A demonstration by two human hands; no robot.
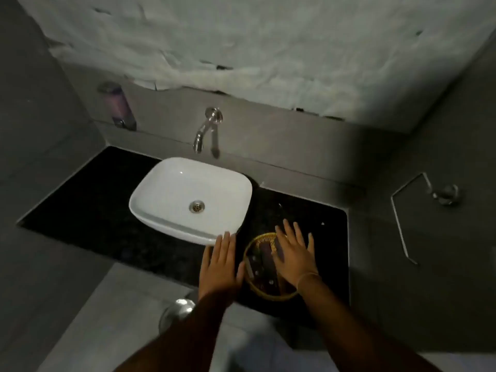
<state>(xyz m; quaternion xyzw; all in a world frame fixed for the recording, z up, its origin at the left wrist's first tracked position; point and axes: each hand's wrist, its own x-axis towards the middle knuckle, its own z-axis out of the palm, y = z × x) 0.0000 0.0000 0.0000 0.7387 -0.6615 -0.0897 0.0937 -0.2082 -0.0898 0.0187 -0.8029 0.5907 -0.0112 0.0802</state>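
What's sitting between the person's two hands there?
The head view shows the left side of a round golden wire basket, holding dark items, between the left hand and right hand.

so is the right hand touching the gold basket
Cannot tell. The head view shows the right hand spread over the gold basket, covering its right side, but from above neither contact nor a gap shows.
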